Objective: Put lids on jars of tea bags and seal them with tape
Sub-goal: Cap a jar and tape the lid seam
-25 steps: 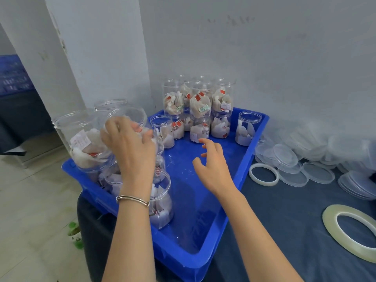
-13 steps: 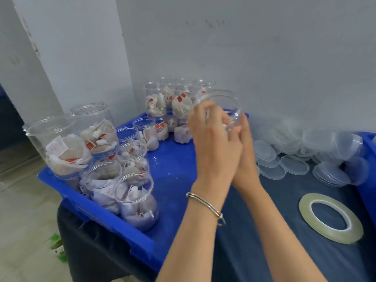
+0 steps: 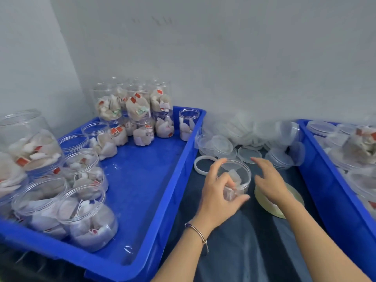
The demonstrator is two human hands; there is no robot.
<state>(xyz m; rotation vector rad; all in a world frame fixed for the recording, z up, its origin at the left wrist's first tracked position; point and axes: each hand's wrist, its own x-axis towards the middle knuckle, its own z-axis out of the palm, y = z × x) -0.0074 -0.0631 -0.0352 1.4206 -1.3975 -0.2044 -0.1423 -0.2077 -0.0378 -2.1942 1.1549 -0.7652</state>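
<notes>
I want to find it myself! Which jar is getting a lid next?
Look at the dark cloth between the two blue trays. One open jar of tea bags stands there, in front of the pile of clear lids, with the left hand holding it. It is the only jar outside the trays.

A large blue plastic tray (image 3: 154, 237) sits at the left of the dark cloth-covered table (image 3: 244, 251), with open clear plastic jars of tea bags (image 3: 85, 216) along its left edge and stacked at its back corner. Just right of the tray, the left hand (image 3: 218, 197) grips one open clear jar (image 3: 236, 180) standing on the cloth, the right hand (image 3: 268, 183) beside it, over a flat roll of clear tape (image 3: 289, 208). Behind the jar lies a heap of clear round lids (image 3: 250, 139), a small white tape ring (image 3: 203, 164) at its left. A second blue tray (image 3: 329, 184) holding more jars stands at far right
</notes>
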